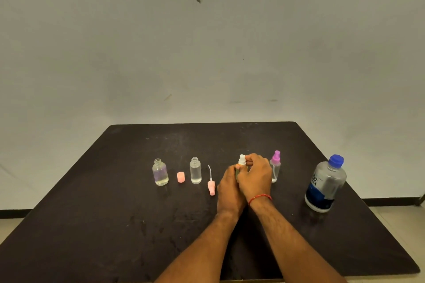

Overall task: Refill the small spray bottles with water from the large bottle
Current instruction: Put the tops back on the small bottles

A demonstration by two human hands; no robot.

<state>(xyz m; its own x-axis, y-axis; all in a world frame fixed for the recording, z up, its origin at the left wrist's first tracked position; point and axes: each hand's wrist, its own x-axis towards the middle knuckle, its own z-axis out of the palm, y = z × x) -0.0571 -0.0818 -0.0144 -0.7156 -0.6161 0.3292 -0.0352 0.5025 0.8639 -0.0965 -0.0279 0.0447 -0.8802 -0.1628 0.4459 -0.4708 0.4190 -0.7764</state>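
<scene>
Bottle, small translucent plastic, in left grip; right grip pinches white sprayer.

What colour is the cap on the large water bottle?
Blue. The cap tops the large water bottle at the table's right side, seen clearly in the head view.

Two forearms and two hands reach in from the frame's lower edge, with skin showing all the way and no sleeve in view. The left forearm and right forearm carry fine dark hair. A thin red thread circles the right wrist, just behind the right hand; it looks braided or twisted. The left hand is bare.
</scene>
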